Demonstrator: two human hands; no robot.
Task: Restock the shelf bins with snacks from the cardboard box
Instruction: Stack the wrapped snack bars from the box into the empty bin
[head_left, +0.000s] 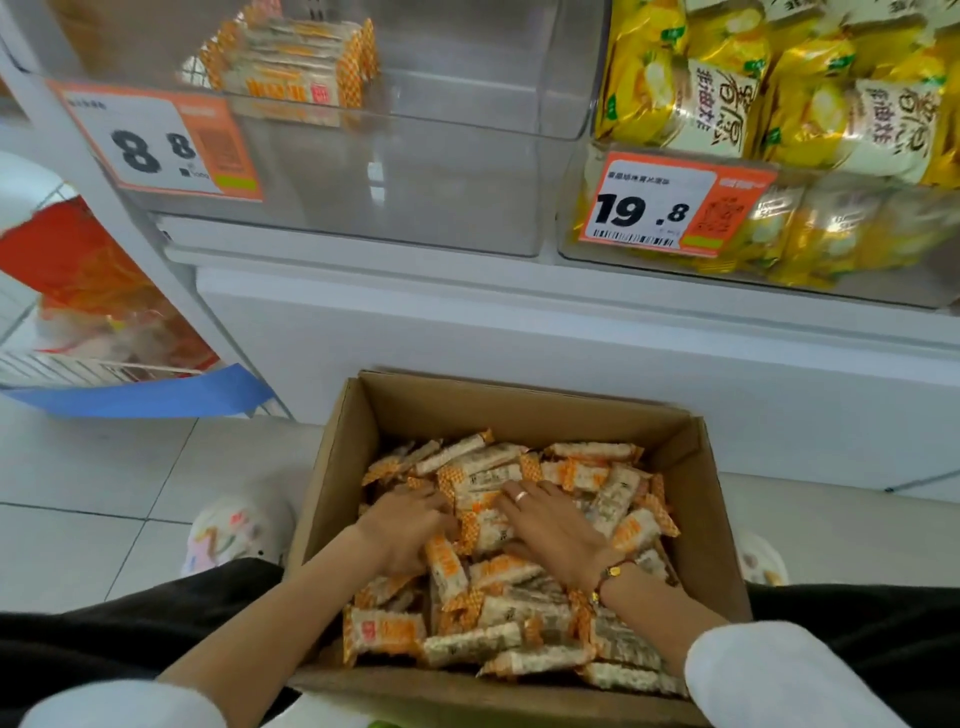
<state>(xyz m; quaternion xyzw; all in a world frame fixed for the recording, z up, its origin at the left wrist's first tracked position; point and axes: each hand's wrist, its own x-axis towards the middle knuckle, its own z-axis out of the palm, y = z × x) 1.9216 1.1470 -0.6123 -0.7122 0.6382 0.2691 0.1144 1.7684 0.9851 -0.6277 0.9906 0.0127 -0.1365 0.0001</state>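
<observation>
Down on the floor (104, 493), against the white shelf base, the cardboard box (415, 410) stands open and heaped with snack bars (467, 647) in orange-and-white wrappers. Both hands are inside it, on top of the pile near its middle. The left hand (402, 530) digs in with its fingers curled round bars; the fingertips are buried among the wrappers, so how many bars it grips cannot be told. The right hand (553, 527), wearing a ring and a bracelet at the wrist, lies just beside it with the fingers spread and bent over bars, pressing down on them; whether it actually grips any is unclear, since the fingertips disappear under the packets.

Above, the clear shelf bin (363, 197) with the orange price tag (161, 140) reading 8.8 holds only a small stack of the same bars (293, 65) at its back left, well apart from the hands. The neighbouring bin (587, 244) to the right, tagged 19.8, is packed with yellow snack bags (779, 98); its right side is cut off by the picture's edge.

At the far left a wire rack with red and orange packets (83, 291) is blurred and partly out of view. The box's near wall is hidden partly behind the forearms and white sleeves.
</observation>
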